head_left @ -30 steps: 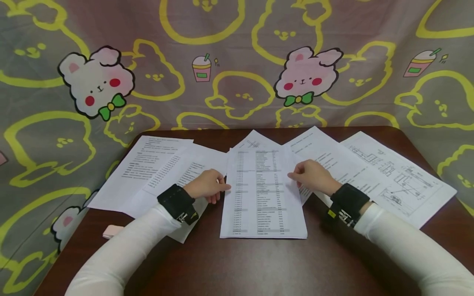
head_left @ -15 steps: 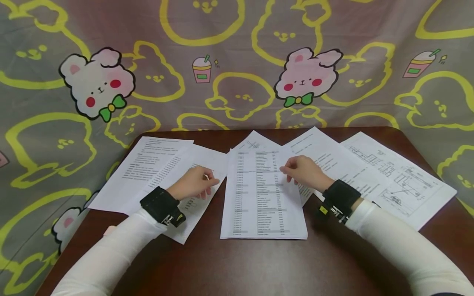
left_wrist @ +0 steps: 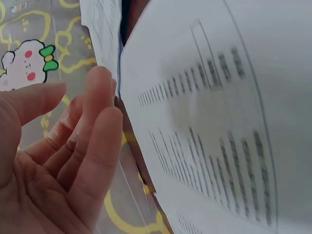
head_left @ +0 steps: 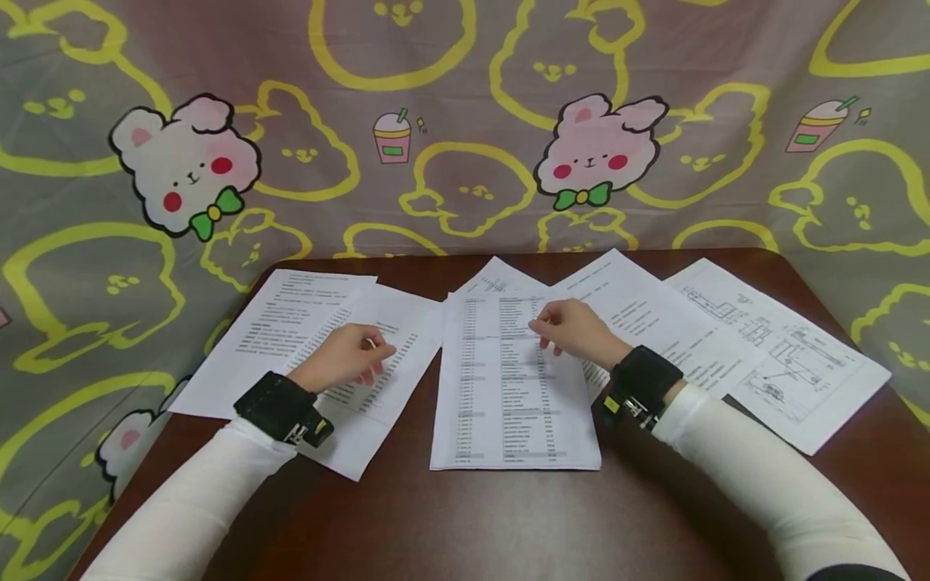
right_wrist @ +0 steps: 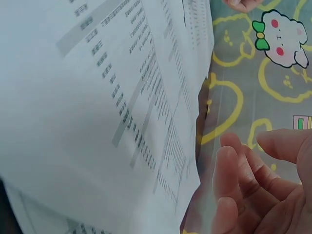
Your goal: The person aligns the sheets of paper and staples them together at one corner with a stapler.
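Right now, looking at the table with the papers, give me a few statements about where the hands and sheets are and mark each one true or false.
1. The left hand rests on a printed sheet left of the centre sheet. True.
2. The right hand holds a pen. False: it holds nothing and its fingers lie over the centre sheet.
3. The sheet with line drawings lies at the far right of the table. True.
4. Both wrists carry black bands. True.
5. The centre sheet is crumpled into a ball. False: it lies flat, with rows of print facing up.
6. The cloth backdrop is plain white. False: it is greyish with yellow outlines and pink rabbits.
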The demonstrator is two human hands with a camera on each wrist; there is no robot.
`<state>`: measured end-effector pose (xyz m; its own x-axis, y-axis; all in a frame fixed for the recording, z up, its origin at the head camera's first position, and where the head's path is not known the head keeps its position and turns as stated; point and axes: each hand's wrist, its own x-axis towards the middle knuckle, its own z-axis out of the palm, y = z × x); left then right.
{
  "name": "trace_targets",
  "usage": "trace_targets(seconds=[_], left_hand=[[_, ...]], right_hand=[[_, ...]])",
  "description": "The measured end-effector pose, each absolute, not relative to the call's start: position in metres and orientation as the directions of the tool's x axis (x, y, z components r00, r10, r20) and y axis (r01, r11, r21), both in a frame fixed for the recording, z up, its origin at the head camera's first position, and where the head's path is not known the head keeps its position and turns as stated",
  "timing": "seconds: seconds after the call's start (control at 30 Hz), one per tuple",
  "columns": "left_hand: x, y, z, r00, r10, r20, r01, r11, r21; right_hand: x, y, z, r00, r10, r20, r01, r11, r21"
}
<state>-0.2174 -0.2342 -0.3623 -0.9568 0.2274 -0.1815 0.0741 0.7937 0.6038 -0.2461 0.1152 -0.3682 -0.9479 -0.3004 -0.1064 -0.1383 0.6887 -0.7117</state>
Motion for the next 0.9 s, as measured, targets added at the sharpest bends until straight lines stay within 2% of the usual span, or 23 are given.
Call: trace_targets(seconds=[0.5, 0.9], left_hand=[[-0.213, -0.278, -0.364, -0.978, 0.162, -0.129, 0.047, 0.781, 0.622], [-0.212, -0.317, -0.370, -0.993, 0.052, -0.106, -0.013, 0.844, 0.536]], right_hand=[[-0.248, 0.081, -0.380, -0.916, -0.395, -0.075, -0.221, 0.651, -0.726], [-0.247, 0.060, -0.379, -0.897, -0.438, -0.058, -0.272, 0.652, -0.708]])
